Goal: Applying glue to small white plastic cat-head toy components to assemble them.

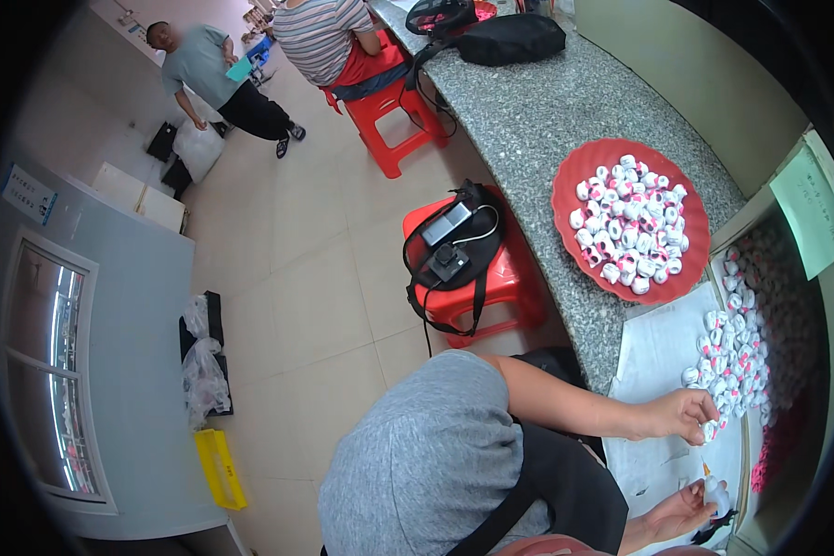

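My left hand point(681, 416) is closed in a pinch on a small rounded white-and-pink piece point(710, 431). Just below it in the picture, my right hand point(678, 512) grips a small translucent squeeze bottle point(715, 493), its orange nozzle pointing up toward the pinched piece. A loose pile of similar white-and-pink pieces point(732, 357) lies right beyond my left hand. White paper point(653, 371) covers the work surface under both hands. Something black point(713, 531) sits by my right fingers; its kind cannot be made out.
A red scalloped plate point(565, 213) full of such pieces stands on the speckled stone counter point(528, 111). Farther along lies a black bag point(510, 39). Red stools point(519, 296) stand beside the counter, one bearing a black bag with devices. One person point(324, 42) sits; another point(204, 69) stands.
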Tool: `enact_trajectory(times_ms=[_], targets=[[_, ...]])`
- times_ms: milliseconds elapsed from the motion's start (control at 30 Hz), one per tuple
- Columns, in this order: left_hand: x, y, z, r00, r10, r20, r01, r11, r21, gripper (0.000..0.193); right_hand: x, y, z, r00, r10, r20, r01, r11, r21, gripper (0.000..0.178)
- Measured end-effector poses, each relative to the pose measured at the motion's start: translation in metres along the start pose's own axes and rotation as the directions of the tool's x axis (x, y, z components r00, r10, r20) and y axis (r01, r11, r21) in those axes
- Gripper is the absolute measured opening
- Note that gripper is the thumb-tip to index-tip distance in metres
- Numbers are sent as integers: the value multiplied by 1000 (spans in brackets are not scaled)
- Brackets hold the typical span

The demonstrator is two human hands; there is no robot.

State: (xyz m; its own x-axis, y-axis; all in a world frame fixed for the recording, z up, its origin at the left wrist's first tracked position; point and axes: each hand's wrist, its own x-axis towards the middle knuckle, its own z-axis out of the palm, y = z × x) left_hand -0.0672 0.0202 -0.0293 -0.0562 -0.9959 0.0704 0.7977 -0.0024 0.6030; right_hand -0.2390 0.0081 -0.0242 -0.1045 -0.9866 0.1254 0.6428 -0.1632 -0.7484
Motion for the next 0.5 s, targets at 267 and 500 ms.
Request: enact_trajectory(times_ms=[267, 500], targets=[[6, -18, -7, 997, 47, 57, -46, 999, -13, 33, -16, -8, -21, 996, -60, -63, 62, 998, 22, 32], [-6, 16, -6, 998, -45, -37, 53, 965, 256, 32, -34, -11, 36, 950, -308, -49, 292, 933, -212, 35]])
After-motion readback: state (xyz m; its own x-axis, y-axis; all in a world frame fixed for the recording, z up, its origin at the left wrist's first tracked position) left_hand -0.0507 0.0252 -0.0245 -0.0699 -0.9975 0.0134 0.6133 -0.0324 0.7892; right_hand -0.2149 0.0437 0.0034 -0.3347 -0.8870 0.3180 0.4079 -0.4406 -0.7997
